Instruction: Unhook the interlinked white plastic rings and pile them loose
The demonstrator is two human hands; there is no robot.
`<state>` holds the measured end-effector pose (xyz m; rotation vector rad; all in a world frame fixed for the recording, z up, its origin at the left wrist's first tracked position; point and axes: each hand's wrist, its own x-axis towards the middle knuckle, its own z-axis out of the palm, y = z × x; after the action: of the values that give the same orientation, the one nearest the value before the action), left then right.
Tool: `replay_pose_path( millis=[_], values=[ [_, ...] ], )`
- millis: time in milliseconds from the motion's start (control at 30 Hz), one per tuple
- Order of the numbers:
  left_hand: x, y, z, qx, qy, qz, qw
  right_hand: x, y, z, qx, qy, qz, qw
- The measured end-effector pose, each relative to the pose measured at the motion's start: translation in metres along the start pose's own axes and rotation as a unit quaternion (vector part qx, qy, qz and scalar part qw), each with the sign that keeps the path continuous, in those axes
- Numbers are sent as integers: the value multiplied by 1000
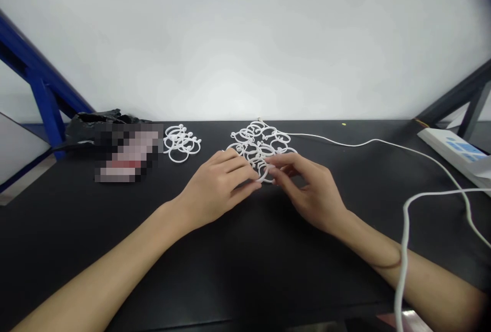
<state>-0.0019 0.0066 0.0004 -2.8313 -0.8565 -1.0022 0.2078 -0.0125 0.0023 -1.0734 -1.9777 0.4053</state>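
As I watched remotely, my left hand (220,183) and right hand (309,189) both gripped one white ring (265,172); at twelve o'clock lay the larger ring pile (265,151), at ten the smaller pile (181,141). One ring was evidently unfinished; which pile was done, I couldn't tell.

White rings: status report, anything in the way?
Left hand pinches a white ring, right hand at it. Ring pile just beyond. White cable crosses right forearm in view.
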Motion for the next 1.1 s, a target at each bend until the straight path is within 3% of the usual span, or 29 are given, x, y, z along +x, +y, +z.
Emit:
replay_pose_path(
  millis=[200, 333, 467, 833, 967, 1100],
  values=[
    [-7, -39, -6, 115, 42, -115, 986, -1, 7, 2, -88, -79, -14, 993],
    [-20, -77, -9, 213, 38, -196, 956, -2, 10, 4, -133, -118, -33, 984],
    [-30, -95, -7, 233, 16, -238, 943, -3, 11, 4, -145, -141, -31, 979],
    [-23, -82, -10, 241, 2, -270, 932, -2, 13, 2, -199, -139, -26, 970],
    [-15, -64, -9, 208, 9, -216, 954, -1, 18, 2, -212, -142, -56, 965],
    [-8, -37, -4, 110, -17, -128, 985, -1, 17, 3, -186, -129, -57, 972]
  ],
)
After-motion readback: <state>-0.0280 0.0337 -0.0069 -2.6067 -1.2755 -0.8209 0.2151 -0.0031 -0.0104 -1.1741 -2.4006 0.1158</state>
